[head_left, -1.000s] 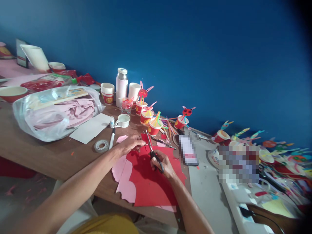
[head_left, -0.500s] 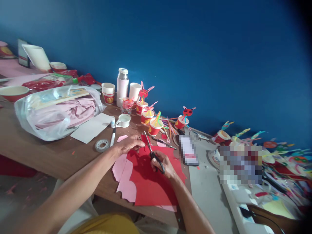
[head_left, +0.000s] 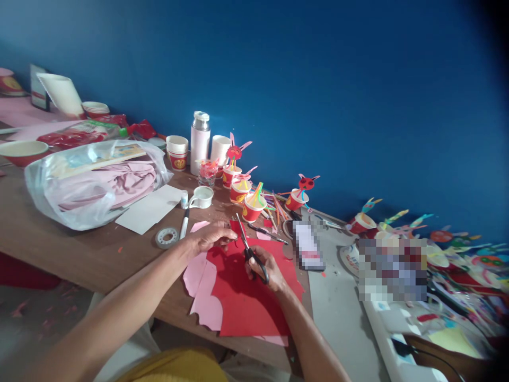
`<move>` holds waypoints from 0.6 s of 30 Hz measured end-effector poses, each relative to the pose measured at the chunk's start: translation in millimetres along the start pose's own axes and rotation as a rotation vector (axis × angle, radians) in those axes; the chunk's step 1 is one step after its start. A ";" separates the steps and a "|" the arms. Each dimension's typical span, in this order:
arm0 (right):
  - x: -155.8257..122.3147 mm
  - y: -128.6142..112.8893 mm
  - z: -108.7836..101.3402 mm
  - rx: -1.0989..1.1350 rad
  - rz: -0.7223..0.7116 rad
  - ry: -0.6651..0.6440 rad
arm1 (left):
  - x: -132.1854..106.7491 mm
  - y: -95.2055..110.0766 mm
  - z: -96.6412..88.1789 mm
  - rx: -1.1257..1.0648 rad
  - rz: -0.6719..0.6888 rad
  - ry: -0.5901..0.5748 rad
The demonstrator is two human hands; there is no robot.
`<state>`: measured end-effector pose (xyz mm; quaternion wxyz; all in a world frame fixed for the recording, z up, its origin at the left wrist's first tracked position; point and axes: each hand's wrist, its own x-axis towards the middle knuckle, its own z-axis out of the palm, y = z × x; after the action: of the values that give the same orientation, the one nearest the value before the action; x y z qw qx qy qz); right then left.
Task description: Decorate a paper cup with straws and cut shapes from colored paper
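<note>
Black-handled scissors (head_left: 257, 263) are gripped in my right hand (head_left: 268, 265), blades pointing up and away. My left hand (head_left: 217, 236) pinches a small piece of red paper (head_left: 237, 227) just left of the blades. Part of that piece is hidden behind the fingers and the scissors. Below both hands lies a large red paper sheet (head_left: 254, 307) with a wavy left edge. Pink paper (head_left: 209, 310) with cut, curved edges sticks out from under it on the left.
A roll of tape (head_left: 166, 238), a marker (head_left: 184, 224) and white card (head_left: 149, 209) lie to the left, near a plastic bag (head_left: 99, 185). Behind stand paper cups (head_left: 254, 207) and a bottle (head_left: 200, 143). A phone (head_left: 308, 245) rests on the right.
Almost nothing differs. The scissors' blades have tilted very slightly, their tip a touch to the right. Both hands keep their places.
</note>
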<state>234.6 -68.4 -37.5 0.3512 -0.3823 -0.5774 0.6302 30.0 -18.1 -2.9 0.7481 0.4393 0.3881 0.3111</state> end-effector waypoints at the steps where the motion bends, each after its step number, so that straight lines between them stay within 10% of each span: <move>1: 0.1 0.5 -0.2 0.002 -0.002 0.003 | -0.2 0.3 0.2 0.001 0.000 -0.001; 18: -1.3 0.0 -3.1 -0.052 0.012 -0.012 | 0.0 -0.1 -1.7 0.018 -0.033 0.036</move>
<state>238.0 -68.1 -37.5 0.3336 -0.3911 -0.5935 0.6194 28.5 -17.4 -3.5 0.7422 0.4338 0.4114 0.3029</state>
